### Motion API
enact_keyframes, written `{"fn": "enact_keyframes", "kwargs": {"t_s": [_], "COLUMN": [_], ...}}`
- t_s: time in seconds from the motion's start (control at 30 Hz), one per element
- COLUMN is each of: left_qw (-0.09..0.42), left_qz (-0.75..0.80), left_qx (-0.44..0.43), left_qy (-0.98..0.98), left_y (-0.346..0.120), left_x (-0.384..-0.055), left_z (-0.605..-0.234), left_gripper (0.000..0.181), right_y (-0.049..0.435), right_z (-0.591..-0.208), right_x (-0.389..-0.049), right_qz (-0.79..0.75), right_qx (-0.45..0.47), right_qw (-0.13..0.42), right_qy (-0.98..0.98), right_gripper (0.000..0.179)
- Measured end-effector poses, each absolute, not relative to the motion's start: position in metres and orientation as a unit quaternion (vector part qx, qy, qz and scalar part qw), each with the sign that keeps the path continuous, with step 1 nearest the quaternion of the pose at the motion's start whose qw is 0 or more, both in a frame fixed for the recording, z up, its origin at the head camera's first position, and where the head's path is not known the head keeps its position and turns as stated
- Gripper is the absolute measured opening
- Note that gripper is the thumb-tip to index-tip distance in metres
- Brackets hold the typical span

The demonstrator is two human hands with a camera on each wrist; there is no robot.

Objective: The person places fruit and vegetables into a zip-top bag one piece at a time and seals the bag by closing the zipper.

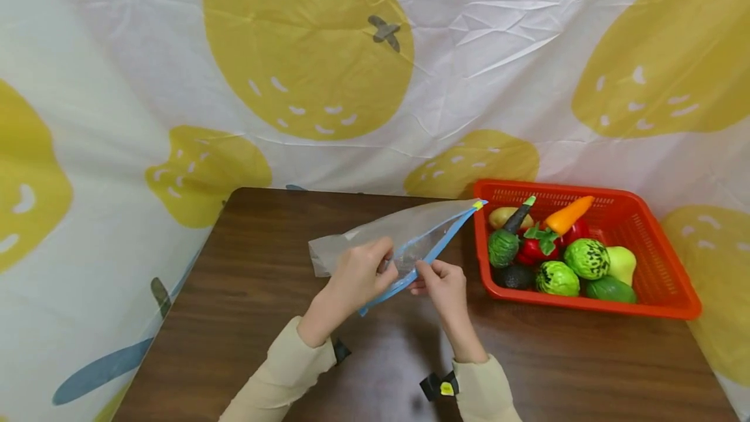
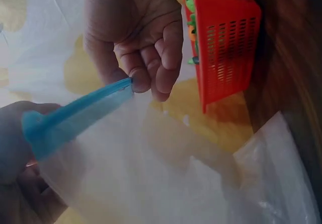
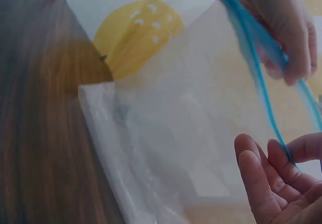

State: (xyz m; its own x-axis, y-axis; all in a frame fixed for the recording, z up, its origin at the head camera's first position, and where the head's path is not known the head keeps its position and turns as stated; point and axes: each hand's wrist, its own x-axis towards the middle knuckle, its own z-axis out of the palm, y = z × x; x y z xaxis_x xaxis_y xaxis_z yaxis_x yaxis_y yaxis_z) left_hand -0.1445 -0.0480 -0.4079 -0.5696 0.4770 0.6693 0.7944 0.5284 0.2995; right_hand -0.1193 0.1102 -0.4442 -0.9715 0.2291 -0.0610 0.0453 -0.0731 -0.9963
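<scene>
A clear plastic zip bag (image 1: 366, 230) with a blue zip edge is held over the table, its mouth parted and facing the right. A yellow zip slider (image 1: 479, 204) sits at the far end of the edge, near the basket. My left hand (image 1: 362, 272) grips one side of the mouth, its fingers curled at the blue strip. The right hand (image 1: 444, 284) pinches the opposite strip between thumb and forefinger; the right wrist view shows this pinch, with the other fingers (image 3: 256, 176) behind the bag wall. Through the film, nothing shows inside the bag.
A red plastic basket (image 1: 662, 259) stands on the right of the brown wooden table (image 1: 246, 318). In it lie a carrot (image 1: 568, 215), red peppers, an avocado (image 1: 514, 277) and several green vegetables. A fruit-patterned cloth (image 1: 445, 70) hangs behind the table.
</scene>
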Motion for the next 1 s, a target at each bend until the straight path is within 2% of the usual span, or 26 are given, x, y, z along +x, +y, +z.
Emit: {"fn": "enact_keyframes", "kwargs": {"t_s": [0.1,0.4,0.5,0.6,0.83,1.0], "left_qw": [0.317,0.538,0.584,0.587,0.482,0.457], "left_qz": [-0.33,-0.321,-0.301,-0.287,-0.282,-0.293], "left_qx": [-0.363,-0.337,-0.347,-0.355,-0.32,-0.265], "left_qy": [-0.812,-0.703,-0.669,-0.668,-0.765,-0.797], "left_y": [-0.047,-0.046,-0.045,-0.045,-0.051,-0.059], "left_x": [-0.142,-0.126,-0.12,-0.114,-0.106,-0.114], "left_z": [-0.414,-0.402,-0.4,-0.404,-0.418,-0.417], "left_gripper": [0.018,0.008,0.01,0.012,0.009,0.016], "right_y": [0.111,0.112,0.111,0.111,0.123,0.132], "right_z": [-0.449,-0.453,-0.455,-0.459,-0.478,-0.49], "right_x": [-0.117,-0.116,-0.117,-0.117,-0.106,-0.098], "right_qz": [0.715,0.706,0.705,0.704,0.673,0.651], "right_qx": [-0.105,-0.085,-0.081,-0.091,-0.125,-0.136], "right_qw": [0.061,0.052,0.051,0.043,0.002,-0.026], "right_qy": [-0.688,-0.701,-0.703,-0.703,-0.729,-0.746], "right_gripper": [0.022,0.025,0.025,0.024,0.022,0.02]}}
